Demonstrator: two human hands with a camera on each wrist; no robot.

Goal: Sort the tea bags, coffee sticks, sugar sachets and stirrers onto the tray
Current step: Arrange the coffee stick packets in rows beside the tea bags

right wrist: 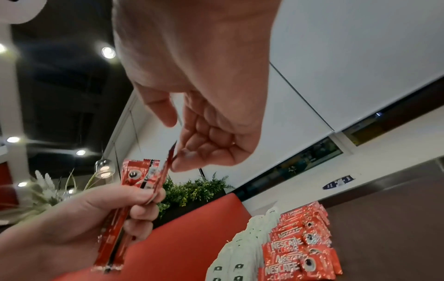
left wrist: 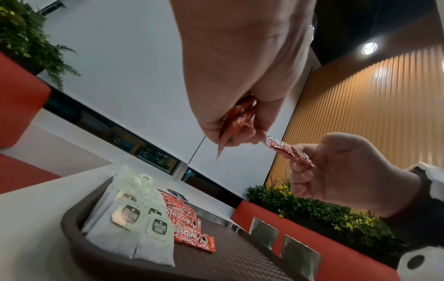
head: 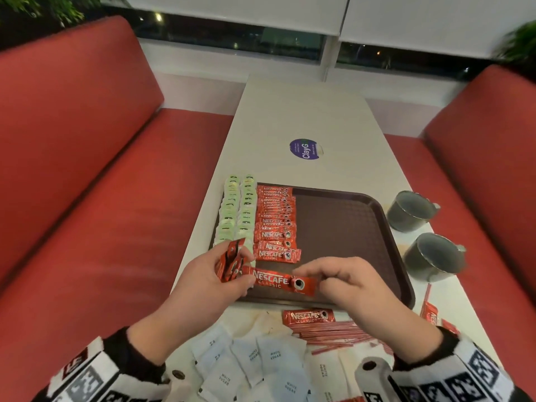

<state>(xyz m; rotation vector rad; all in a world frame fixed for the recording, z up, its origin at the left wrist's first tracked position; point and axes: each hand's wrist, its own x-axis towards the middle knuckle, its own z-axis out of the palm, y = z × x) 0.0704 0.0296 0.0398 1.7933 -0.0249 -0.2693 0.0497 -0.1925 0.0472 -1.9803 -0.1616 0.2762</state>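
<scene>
From the head camera, the sugar sachets [head: 255, 361] lie nearest, loose on the table [head: 304, 117] at the near edge, with the stirrers [head: 330, 333] and one stray coffee stick [head: 309, 317] just beyond them, none yet on the tray [head: 342, 227]. Above the tray's near rim the left hand [head: 211, 282] grips a bundle of sticks [head: 230, 264], while the right hand [head: 342, 281] pinches one end of a single stick [head: 282, 282] whose other end lies by the left fingers. Tea bags [head: 237, 210] and a column of laid sticks [head: 275, 224] fill the tray's left part. Two mugs [head: 417, 230] stand just beside its right rim.

From the left wrist, that hand is curled round the bundle and the right hand [left wrist: 341, 167] holds the single stick by its tip. A pull on that stick could likely drag its neighbours loose onto the tea bags.

From the right wrist, the pinch is thin, at the very edge of the foil, so the stick may slip and land askew on the neat column below.
</scene>
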